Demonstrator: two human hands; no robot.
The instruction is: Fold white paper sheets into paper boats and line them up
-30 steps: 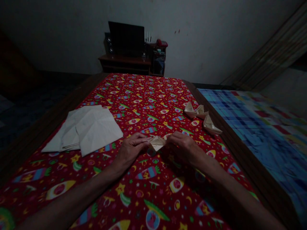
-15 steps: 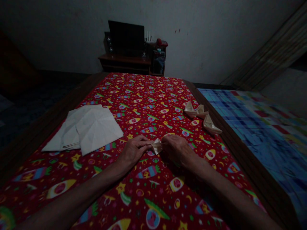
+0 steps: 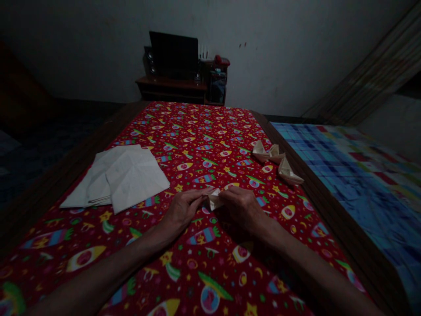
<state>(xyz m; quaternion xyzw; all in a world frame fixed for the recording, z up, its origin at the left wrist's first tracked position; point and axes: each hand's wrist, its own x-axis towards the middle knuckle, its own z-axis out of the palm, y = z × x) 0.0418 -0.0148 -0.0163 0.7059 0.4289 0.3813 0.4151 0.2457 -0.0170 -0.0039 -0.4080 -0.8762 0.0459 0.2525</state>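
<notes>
A small folded piece of cream paper (image 3: 214, 200), shaped like a little boat, sits between my two hands just above the red patterned cloth (image 3: 210, 136). On its left end, my left hand (image 3: 186, 204) pinches it between thumb and fingers. My right hand (image 3: 241, 204) grips the other end, its fingers curled and partly hiding the paper. To the right lie folded paper boats (image 3: 289, 171), close together near the cloth's edge. Creased white paper sheets (image 3: 136, 180) overlap in a loose stack on the left.
Dark wooden edging (image 3: 329, 206) borders the cloth on the right. Beyond it spreads a blue checked sheet (image 3: 338, 175). At the far end, a black monitor (image 3: 174, 52) stands on a wooden desk (image 3: 171, 82), with a red telephone (image 3: 222, 60) beside it.
My fingers have shifted slightly on the folded paper; the left ones reach further along its upper edge. Its visible part has turned a little. The boats and sheets lie as before.
</notes>
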